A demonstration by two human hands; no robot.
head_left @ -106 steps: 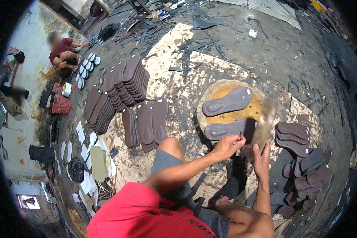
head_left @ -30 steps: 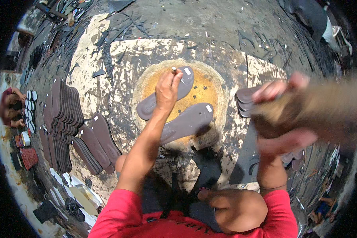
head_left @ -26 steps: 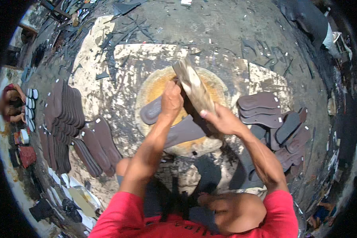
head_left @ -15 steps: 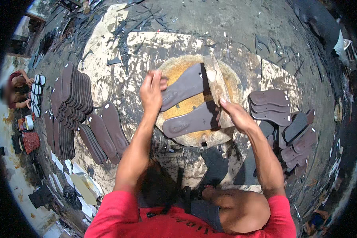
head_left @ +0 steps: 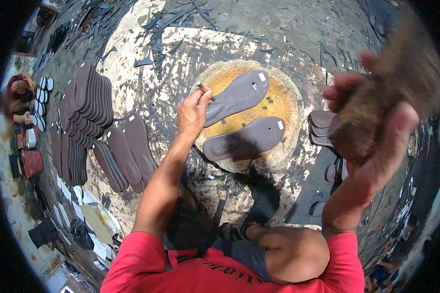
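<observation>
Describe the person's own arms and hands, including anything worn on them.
Both sleeves are short, red and plain as far as they show; the forearms below are bare. The left hand and right hand are both ungloved. Blur on the right one hides small details.

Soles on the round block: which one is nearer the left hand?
The upper sole: one end lies right by the left hand, while the lower sole sits clear.

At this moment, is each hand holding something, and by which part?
The left hand holds a small rod just below its exposed top; the right hand, a blurred brown block near its lower end in the picture.
</observation>
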